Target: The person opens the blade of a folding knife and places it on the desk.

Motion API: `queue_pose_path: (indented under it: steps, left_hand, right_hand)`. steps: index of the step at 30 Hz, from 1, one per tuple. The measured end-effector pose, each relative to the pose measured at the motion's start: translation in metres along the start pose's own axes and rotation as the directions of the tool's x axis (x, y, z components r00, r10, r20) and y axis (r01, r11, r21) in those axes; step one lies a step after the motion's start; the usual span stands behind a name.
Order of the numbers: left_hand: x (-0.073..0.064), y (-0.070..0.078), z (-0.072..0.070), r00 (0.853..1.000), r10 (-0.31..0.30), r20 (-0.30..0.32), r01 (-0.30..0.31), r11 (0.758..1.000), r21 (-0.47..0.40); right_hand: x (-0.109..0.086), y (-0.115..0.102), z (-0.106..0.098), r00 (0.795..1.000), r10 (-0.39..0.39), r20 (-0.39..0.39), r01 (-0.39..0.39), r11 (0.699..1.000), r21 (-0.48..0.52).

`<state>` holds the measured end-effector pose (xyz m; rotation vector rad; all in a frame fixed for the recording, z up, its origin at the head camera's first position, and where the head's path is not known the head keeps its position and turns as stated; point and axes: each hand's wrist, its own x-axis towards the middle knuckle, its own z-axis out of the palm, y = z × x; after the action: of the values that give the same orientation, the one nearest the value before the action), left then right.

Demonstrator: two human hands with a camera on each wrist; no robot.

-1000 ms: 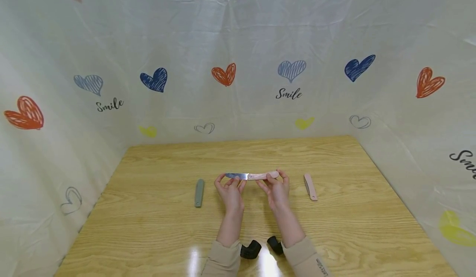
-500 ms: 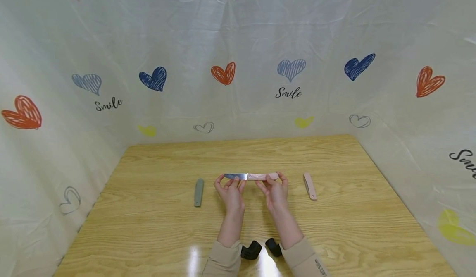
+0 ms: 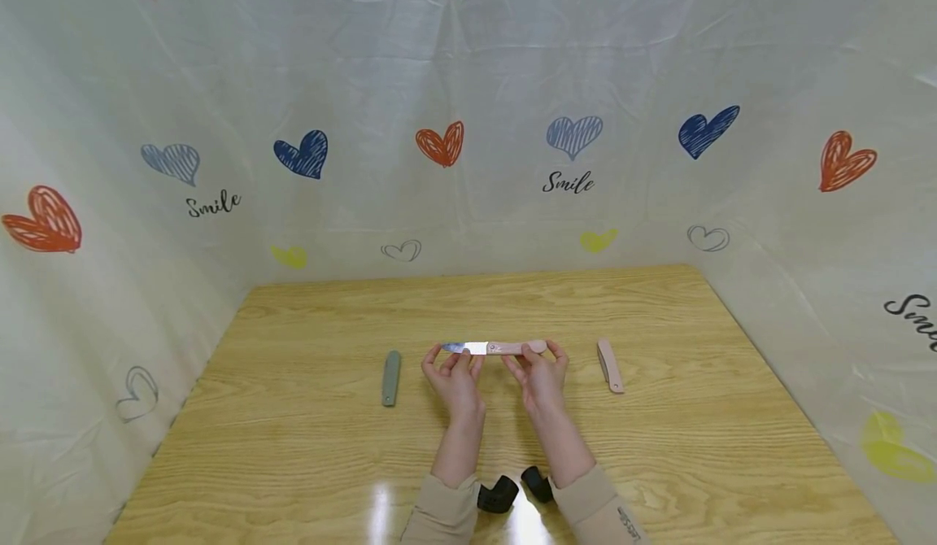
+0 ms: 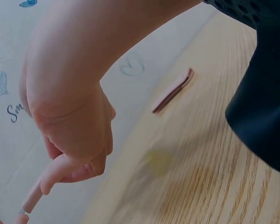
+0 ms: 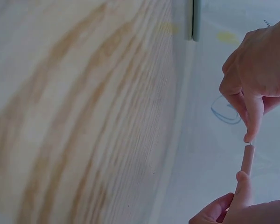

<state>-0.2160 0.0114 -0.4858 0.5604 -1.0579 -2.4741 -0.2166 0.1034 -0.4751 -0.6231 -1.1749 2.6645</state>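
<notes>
A folding knife with a pink handle [image 3: 505, 348] is held level above the table, its shiny blade unfolded and pointing left. My left hand [image 3: 457, 384] pinches the blade between thumb and fingers, near the tip and along its length. The thumb and fingers of my right hand [image 3: 544, 381] grip the handle toward its far end. In the left wrist view the right hand [image 4: 74, 126] shows large, its thumb on the handle. The right wrist view has the left hand [image 5: 256, 79] at the blade; most of the blade is hidden there.
A folded green knife [image 3: 391, 378] lies on the wooden table [image 3: 293, 447] left of the hands. A folded pink knife [image 3: 611, 366] lies to their right. Black wrist devices [image 3: 498, 494] sit at both cuffs. White curtains [image 3: 505, 228] with hearts surround the table.
The blade now reflects bright white where it looked blue before, so the knife has tilted slightly. Both hands keep their hold and stay almost in place.
</notes>
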Motion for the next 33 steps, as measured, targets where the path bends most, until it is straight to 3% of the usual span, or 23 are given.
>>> queue_pose_path:
  steps: [6,15,20,23,29,33]
  left_hand:
    - [0.001,-0.001,0.001,1.000,0.007,0.008,-0.007,1.000,-0.008]
    - [0.007,0.001,0.001,0.997,-0.020,0.073,0.019,1.000,0.017]
    - [0.015,0.002,0.000,0.995,-0.054,0.089,0.047,0.996,0.074]
    - [0.020,0.005,-0.002,0.993,-0.067,0.097,0.051,0.987,0.155]
    - [0.032,0.011,-0.006,0.992,-0.078,0.103,0.041,0.944,0.327]
    - [0.040,0.013,-0.011,0.983,-0.126,0.131,0.066,0.918,0.391]
  right_hand:
    - [0.003,-0.002,-0.002,1.000,-0.021,0.012,0.022,0.998,-0.055]
    - [0.012,-0.014,-0.007,0.996,-0.040,0.074,0.058,0.967,-0.249]
    - [0.019,-0.020,-0.012,0.986,-0.029,0.166,0.095,0.908,-0.408]
    - [0.024,-0.026,-0.014,0.979,-0.012,0.205,0.113,0.863,-0.491]
    - [0.038,-0.040,-0.019,0.977,0.041,0.210,0.096,0.792,-0.603]
    - [0.049,-0.046,-0.024,0.974,0.080,0.213,0.082,0.750,-0.656]
